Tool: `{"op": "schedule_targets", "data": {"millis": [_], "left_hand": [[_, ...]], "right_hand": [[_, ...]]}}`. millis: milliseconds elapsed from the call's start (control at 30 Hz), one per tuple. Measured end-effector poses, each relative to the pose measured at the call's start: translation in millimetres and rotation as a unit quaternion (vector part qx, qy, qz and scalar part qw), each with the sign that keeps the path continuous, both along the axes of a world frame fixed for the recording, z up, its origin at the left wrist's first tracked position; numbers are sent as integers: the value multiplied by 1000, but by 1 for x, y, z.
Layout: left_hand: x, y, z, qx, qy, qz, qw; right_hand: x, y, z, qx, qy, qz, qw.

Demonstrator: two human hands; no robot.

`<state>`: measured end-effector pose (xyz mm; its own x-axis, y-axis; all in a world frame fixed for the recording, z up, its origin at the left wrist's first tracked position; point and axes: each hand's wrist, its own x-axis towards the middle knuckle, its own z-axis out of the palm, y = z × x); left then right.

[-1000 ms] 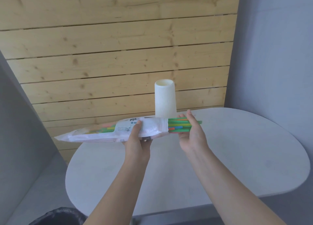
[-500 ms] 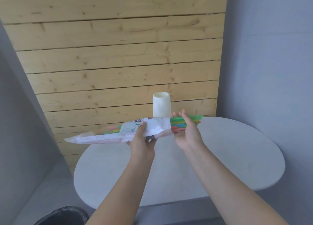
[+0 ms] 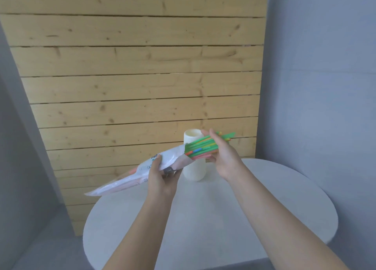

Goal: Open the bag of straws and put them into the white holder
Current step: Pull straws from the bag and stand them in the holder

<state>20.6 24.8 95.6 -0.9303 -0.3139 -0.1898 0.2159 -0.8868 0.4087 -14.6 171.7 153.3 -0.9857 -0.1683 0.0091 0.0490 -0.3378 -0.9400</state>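
Pale wood plank wall [image 3: 130, 82] behind, grey walls to either side, and a round white table [image 3: 203, 219] below the hands.

White holder [image 3: 194, 173]: ribbed, upright on the far part of the table, mouth up. No straw visible inside it; the interior is mostly hidden from this angle.

Bag [image 3: 142, 172]: clear and white plastic, held above the table and tilted, closed end low toward the left, mouth raised toward the right. Mouth is open. Straws [image 3: 203, 147], mostly green with some orange, blue and pink, stick out of it, crossing in front of the holder's upper part.

Left hand [image 3: 162, 180]: curled around the bag's middle, thumb on top, fingers beneath, firm hold.

Right hand [image 3: 221, 156]: fingers wrapped over the exposed bundle of straws, thumb beneath, gripping them just past the bag's mouth.

Progress, judged: opening the bag looks done. Straws are partly drawn out, with much of their length apparently inside the plastic. Left to do: pull the bundle free, turn it upright over the holder, lower it in. Risk: loose straws slipping from the bundle while clearing the bag.
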Motion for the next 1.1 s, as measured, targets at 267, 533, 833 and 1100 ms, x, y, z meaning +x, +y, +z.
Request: {"op": "schedule_targets", "data": {"millis": [267,533,833,1100], "left_hand": [[-49,-20,5,-46,14,37,998],[-64,-21,-14,-28,11,53,998],[-68,-22,-19,34,32,44,998],[-70,-26,-17,31,24,42,998]], "right_hand": [[-59,-8,17,28,30,-15,999],[-90,-11,38,-277,-48,-93,955],[-100,-7,45,62,53,-5,997],[-97,-8,35,92,65,-51,992]]}}
